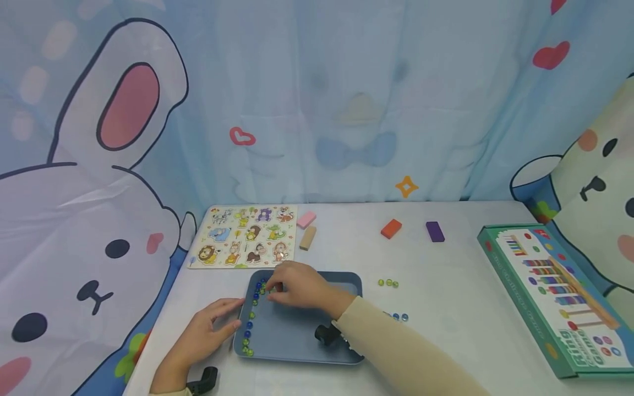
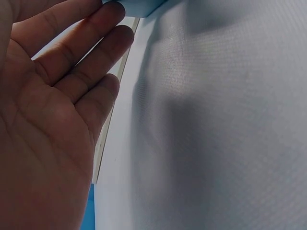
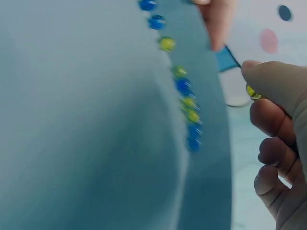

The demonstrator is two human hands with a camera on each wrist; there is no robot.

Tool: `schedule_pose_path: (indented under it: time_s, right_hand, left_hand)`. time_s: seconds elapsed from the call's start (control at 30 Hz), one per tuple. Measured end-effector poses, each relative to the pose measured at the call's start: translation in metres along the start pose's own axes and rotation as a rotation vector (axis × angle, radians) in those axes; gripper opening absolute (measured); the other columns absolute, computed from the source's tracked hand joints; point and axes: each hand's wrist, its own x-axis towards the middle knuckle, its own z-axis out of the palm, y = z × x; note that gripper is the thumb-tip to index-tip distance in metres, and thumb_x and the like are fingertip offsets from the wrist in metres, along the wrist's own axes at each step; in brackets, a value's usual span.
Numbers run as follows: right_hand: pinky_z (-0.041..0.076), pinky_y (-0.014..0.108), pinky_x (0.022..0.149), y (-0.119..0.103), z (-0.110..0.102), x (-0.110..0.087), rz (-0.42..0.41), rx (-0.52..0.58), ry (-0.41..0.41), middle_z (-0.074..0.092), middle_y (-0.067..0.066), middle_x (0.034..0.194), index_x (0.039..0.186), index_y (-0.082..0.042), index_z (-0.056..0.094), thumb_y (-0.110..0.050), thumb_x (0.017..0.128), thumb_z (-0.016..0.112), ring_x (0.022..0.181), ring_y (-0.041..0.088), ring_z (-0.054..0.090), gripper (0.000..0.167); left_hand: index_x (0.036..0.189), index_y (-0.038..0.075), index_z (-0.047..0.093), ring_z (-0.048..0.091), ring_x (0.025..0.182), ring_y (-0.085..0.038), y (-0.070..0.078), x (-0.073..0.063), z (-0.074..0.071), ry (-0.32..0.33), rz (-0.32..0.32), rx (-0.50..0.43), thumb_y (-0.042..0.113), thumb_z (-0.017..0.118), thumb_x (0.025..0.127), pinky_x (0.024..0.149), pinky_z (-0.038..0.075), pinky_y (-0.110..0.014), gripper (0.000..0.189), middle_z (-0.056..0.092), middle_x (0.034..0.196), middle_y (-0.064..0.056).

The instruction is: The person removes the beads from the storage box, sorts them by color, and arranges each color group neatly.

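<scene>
A yellow-green glass marble is pinched between the thumb and index finger of my right hand, over the upper left part of the blue-grey tray. Along the tray's left side runs an uneven line of blue and yellow-green marbles, also visible in the right wrist view as blue marbles among yellow-green ones. My left hand rests at the tray's left rim, fingers extended and thumb apart. In the left wrist view its palm faces the camera, fingertips by the tray's edge.
Yellow-green marbles and blue marbles lie right of the tray, the blue ones partly behind my sleeve. Behind stand an animal puzzle board and pink, tan, orange and purple blocks. A green game box lies right.
</scene>
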Motion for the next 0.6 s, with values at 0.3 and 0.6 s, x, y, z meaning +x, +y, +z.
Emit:
schedule_pose_path:
  time_s: [0.3,0.6]
  right_hand:
    - [0.049,0.019,0.069,0.021,-0.039,-0.036,0.061,0.052,0.151,0.064,-0.014,0.083,0.103,-0.023,0.082,-0.033,0.092,0.082,0.084,0.01,0.06,0.015]
    - [0.054,0.018,0.069,0.043,-0.066,-0.077,0.122,-0.018,0.286,0.065,-0.011,0.082,0.101,-0.022,0.082,-0.029,0.088,0.086,0.084,0.012,0.061,0.015]
  left_hand:
    - [0.144,0.02,0.064,0.055,0.142,-0.033,-0.002,0.0,0.001,0.006,0.015,0.009,0.034,0.076,0.096,0.119,0.043,-0.061,0.051,0.067,0.141,0.003]
    - [0.144,0.02,0.064,0.056,0.141,-0.033,-0.003,0.0,0.001,0.008,0.02,0.011,0.031,0.077,0.096,0.118,0.044,-0.061,0.05,0.067,0.141,0.003]
